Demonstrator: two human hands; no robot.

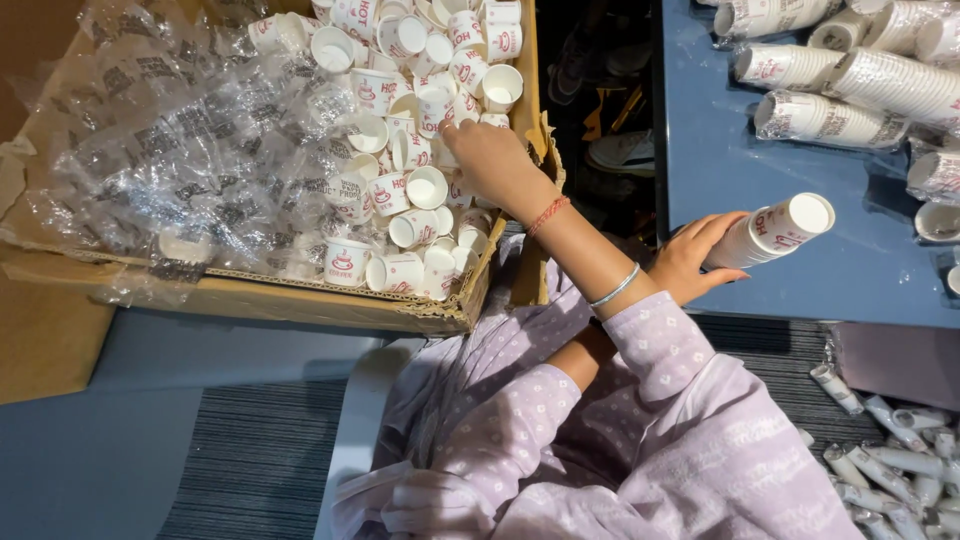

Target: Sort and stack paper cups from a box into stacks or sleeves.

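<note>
Sleeves (pixel 680 400) of lilac cloth fill the near view, arms crossed over my lap. Small rolled wrappers (pixel 890 460) lie on the floor to my right.

Left hand (pixel 690 262) passes under the other arm. Its fingers are wrapped round a stack of paper cups (pixel 785 228), held on its side with the open mouth pointing away, probably to keep the nested cups from sliding apart. The stack hangs over the edge of the blue surface (pixel 760 260).

Right hand (pixel 490 160) reaches into the cardboard box (pixel 300 298), knuckles up, fingers curled down among the loose cups (pixel 420 100). I cannot tell whether they pinch one.

Clear plastic liner (pixel 170 150) is crumpled to the box's left, which bares the cups. Farther off, wrapped cup sleeves (pixel 830 70) lie on the surface.
</note>
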